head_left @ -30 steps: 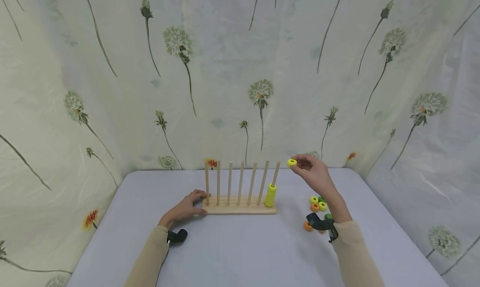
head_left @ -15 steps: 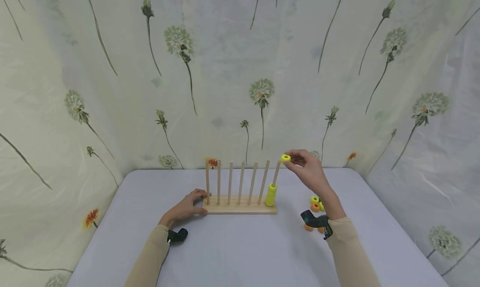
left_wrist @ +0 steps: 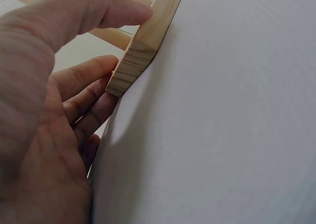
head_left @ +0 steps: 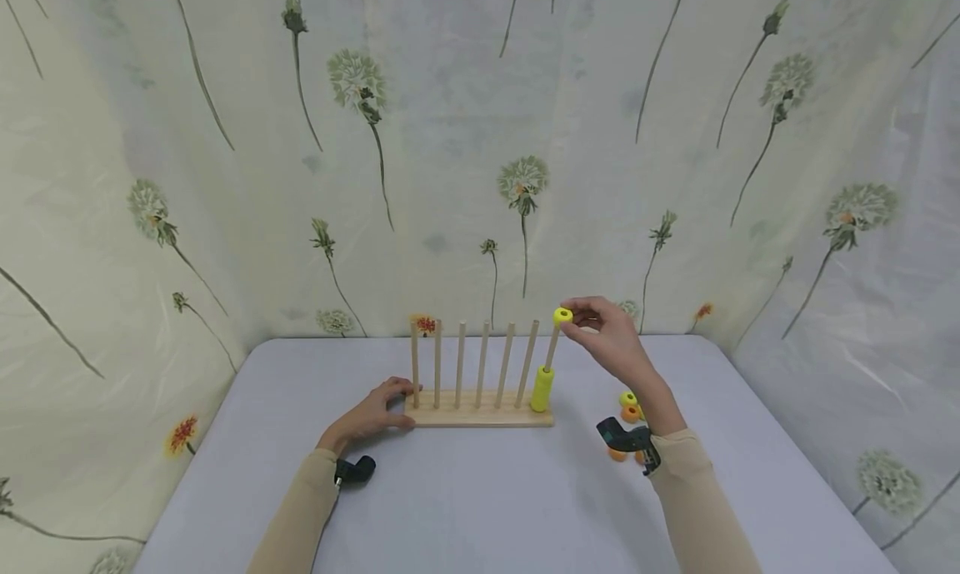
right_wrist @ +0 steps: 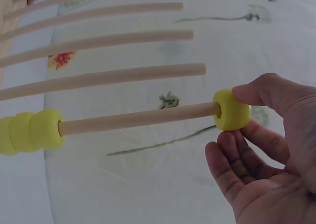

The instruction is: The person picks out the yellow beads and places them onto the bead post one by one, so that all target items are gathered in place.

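Head view, right hand (head_left: 609, 339) pinching yellow bead (head_left: 561, 319) on the tip of the rightmost peg (head_left: 552, 351), left hand (head_left: 373, 411) gripping the left edge of the wooden rack (head_left: 480, 419), toward the far edge of the table (head_left: 465, 499).

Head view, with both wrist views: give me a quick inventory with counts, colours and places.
Table: 1, whitish, under the wooden base
Backdrop: 1, pale with flower print, behind the table
Wooden base: 1, pale, mid-table
Pegs: 7, pale wood, in a row along the base
Stacked beads: at least 3, yellow, on the rightmost peg
Held bead: 1, yellow, at that peg's tip
Loose beads: at least 4, yellow and orange, table's right, partly hidden
Wrist cameras: 2, black, one per wrist
Sleeves: 2, beige, on the forearms
Left hand: 1, gripping the base's left end
Right hand: 1, pinching the held bead
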`<state>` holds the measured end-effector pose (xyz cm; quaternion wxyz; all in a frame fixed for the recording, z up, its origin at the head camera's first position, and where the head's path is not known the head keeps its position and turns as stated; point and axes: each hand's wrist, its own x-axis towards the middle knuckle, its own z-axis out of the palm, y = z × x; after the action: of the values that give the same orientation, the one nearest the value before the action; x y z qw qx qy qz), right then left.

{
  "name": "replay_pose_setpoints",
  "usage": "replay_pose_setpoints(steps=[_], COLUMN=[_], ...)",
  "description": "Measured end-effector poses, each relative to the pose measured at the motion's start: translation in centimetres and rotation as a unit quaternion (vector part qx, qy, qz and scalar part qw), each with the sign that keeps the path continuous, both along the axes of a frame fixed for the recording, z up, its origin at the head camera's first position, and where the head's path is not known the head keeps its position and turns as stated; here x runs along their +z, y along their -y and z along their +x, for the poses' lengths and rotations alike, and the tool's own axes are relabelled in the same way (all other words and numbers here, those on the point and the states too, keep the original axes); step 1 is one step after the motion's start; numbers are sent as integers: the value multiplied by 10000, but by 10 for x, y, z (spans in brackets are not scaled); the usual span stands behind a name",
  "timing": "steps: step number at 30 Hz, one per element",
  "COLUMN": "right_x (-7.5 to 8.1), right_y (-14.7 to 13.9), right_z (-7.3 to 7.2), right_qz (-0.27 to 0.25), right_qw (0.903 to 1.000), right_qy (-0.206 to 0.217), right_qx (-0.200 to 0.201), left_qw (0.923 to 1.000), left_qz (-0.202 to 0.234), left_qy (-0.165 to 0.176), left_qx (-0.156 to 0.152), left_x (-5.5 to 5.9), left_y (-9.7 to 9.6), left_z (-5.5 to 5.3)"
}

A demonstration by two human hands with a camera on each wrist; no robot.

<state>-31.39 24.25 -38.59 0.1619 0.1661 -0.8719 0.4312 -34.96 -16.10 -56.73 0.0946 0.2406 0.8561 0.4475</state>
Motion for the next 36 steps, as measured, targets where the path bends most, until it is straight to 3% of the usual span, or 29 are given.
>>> replay_pose_setpoints(steps=[4,11,12,18,19,36], right_x=[0,-6,-7,-7,-7,-14], right_y=[2,1,1,0,0,3], right_z=[-1,-1,-1,-2,-2,-3], right_qz=[27,119,133,155,153,247], right_qw=[9999,9994,9994,9994,9994,9994], right_qy=[57,287,307,308,312,236], right_qx=[135,128,120,97,93,-15], left_qw=[9997,9999,9999,9999,9999,10000], left_qz=[-99,-25,-19,4,-1,-76], left_qy=[-206,115,121,134,129,57], left_qx=[3,65,60,50,56,17], left_x=[0,2,7,7,2,2], left_y=[0,-2,-3,-2,-1,0], left_z=[0,0,3,3,0,1])
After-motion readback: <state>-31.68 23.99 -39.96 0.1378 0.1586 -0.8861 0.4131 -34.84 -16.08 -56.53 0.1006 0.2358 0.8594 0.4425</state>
